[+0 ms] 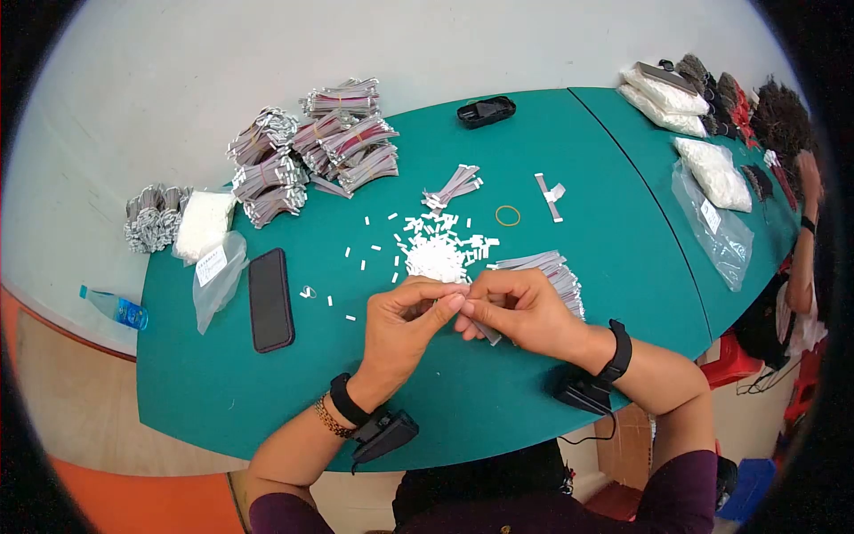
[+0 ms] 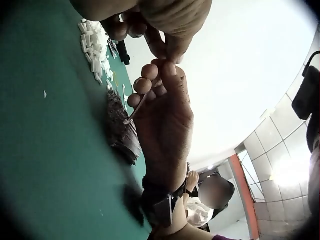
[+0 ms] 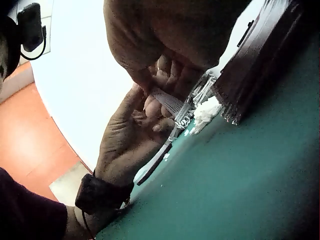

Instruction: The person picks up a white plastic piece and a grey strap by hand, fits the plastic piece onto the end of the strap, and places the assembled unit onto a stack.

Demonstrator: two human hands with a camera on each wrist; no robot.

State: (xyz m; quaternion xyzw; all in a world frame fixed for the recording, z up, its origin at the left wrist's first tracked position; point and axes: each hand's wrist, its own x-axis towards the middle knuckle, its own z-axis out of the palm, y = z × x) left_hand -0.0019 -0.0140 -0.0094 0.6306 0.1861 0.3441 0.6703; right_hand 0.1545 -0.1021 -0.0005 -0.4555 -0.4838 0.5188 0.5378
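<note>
Both hands meet over the front of the green table [image 1: 374, 392], thumbs and index fingers tip to tip. My right hand [image 1: 529, 311] grips a short grey flat ribbon cable [image 1: 487, 332], whose lower end sticks out below the palm. In the right wrist view, the same ribbon cable [image 3: 169, 102] runs down from the pinched fingertips. My left hand [image 1: 400, 325] pinches at the cable's upper end, which the fingertips hide. Just beyond the hands lies a heap of small white rectangular pieces [image 1: 436, 258]. A stack of ribbon cables [image 1: 556, 278] lies beside the right hand.
Bundled ribbon cables [image 1: 311, 147] are piled at the back left. A phone [image 1: 270, 301] and a bag of white pieces [image 1: 206, 227] lie on the left. A few loose cables [image 1: 454, 187], a rubber band [image 1: 508, 215] and a black case [image 1: 487, 112] lie farther back. Another person's arm [image 1: 805, 231] shows at right.
</note>
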